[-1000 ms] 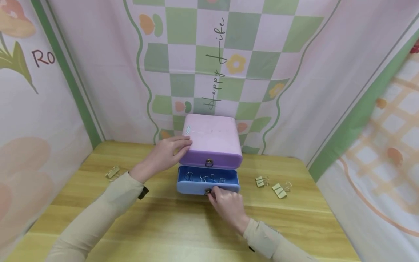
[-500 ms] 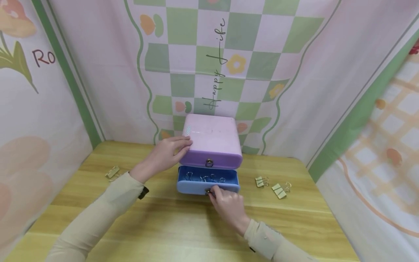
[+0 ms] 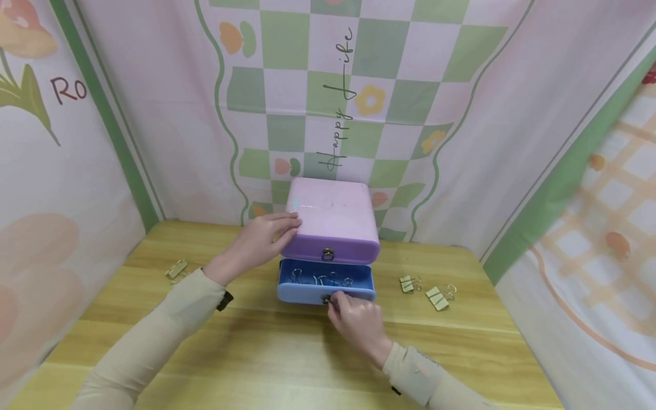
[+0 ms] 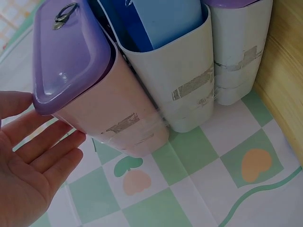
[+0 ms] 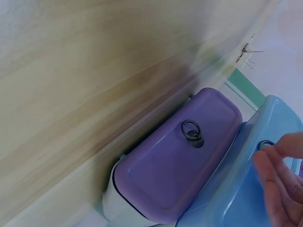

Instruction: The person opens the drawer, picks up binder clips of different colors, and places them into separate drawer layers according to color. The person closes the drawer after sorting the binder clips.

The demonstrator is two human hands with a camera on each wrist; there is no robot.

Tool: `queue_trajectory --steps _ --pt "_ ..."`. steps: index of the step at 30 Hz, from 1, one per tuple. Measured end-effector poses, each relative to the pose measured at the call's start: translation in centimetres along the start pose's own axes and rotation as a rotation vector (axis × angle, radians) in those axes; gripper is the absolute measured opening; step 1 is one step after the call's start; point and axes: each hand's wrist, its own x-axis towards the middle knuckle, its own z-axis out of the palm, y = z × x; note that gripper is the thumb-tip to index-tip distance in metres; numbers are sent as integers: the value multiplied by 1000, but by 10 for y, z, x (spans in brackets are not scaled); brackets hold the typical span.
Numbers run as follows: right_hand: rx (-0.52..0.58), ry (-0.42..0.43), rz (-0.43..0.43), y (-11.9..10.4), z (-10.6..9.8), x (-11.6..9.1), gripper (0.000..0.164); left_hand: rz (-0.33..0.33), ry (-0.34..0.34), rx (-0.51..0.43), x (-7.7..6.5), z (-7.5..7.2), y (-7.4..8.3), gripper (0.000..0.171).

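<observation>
Stands at the back of the wooden table (image 3: 256, 353), just before the checkered cloth (image 3: 284, 40), as a stacked drawer unit (image 3: 335, 213) with a pale pink top. Faces toward the person, showing a purple upper front (image 3: 353, 250) and, beneath it, a blue drawer (image 3: 297, 294) slid partway out. Runs left to right along the long axis of the drawer front, roughly parallel to the table's far edge; points out of its tier toward the person. Holds several wire-looped clips (image 3: 319, 279) inside the blue drawer, too small and overlapped to count surely. Shows a purple lower front (image 5: 161, 175) as well, just beneath the blue drawer, with its own ring handle (image 5: 191, 130).

Pinches the ring pull (image 3: 325, 299) of the blue drawer between thumb and curled fingers with the right hand (image 3: 361, 324), coming in from the front right. Rests the left hand (image 3: 256, 242) on the left edge of the pink top, fingers stretched nearly straight, with thumb held apart and touching near the corner of the purple upper front. Shows narrow gaps between those fingers in the left wrist view.

Has two pale gold clips (image 3: 437, 299) to the right of the unit, near each other, and a lone gold clip (image 3: 176, 269) at the left, near the beige sleeve (image 3: 169, 319).
</observation>
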Motion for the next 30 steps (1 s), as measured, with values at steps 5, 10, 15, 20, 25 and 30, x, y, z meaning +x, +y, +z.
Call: queue_trajectory --steps 5,10,15,20,25,30 --pt "44 -54 61 -2 -3 1 13 1 1 1 0 0 0 29" --pt "163 -141 199 -5 -7 4 10 2 -3 4 1 1 -1 30" --pt "266 -206 308 -5 -11 10 7 -4 -8 10 2 1 -2 30" --pt "401 -292 396 -5 -13 14 6 -15 -29 18 1 -1 -1 30" --pt "586 -349 503 -4 -12 15 6 -14 -30 20 1 -1 0 31" --pt "765 -389 580 -3 -12 16 4 -18 -30 25 1 -1 1 31"
